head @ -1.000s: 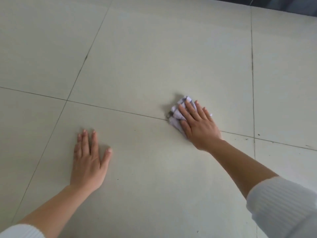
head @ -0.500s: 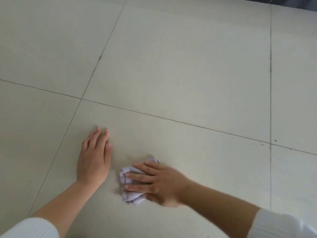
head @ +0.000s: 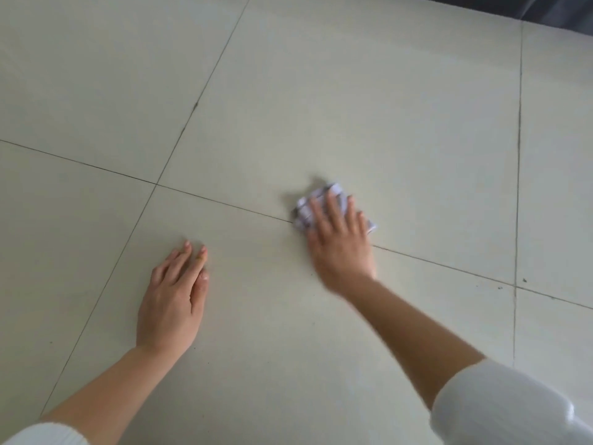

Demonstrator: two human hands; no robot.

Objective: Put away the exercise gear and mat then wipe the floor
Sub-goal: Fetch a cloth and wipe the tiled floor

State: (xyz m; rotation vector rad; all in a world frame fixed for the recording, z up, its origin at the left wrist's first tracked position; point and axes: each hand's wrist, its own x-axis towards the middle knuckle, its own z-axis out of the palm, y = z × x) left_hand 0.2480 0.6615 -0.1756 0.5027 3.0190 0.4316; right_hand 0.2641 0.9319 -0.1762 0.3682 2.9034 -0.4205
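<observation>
Right hand (head: 341,245): lies flat on the cloth, fingers straight and slightly spread, pressing it down. It is blurred, so I cannot tell whether the thumb tucks under an edge.
Cloth (head: 303,211): a small, pale, crumpled wad with faint darker stripes. It lies on the floor right at a grout line, mostly under the fingers, and shows past the fingertips and at both sides of the hand.
Handling: likely light, soft and limp, so it will bunch or roll under a push rather than slide as a sheet.
Hold: palm and fingers over the middle of the wad, weight straight down, so no loose corner trails.
Floor (head: 353,91): large pale tiles with a slight sheen, probably slick. The cloth should glide easily.
Grout line (head: 224,203): thin and dark, running under the cloth. A fold could catch on it.
Left hand (head: 171,303): flat on the tile with fingers straight and close together, well apart from the cloth and nearer the person. It seems to be bracing.
Room: tile stretches wide ahead and to the left, and another tile continues to the right.
Specks (head: 524,280): dark bits near the right grout crossing, likely worth a pass.
Edge: a dark strip (head: 545,11) at the top right marks where the tile ends. I cannot tell what it is.
</observation>
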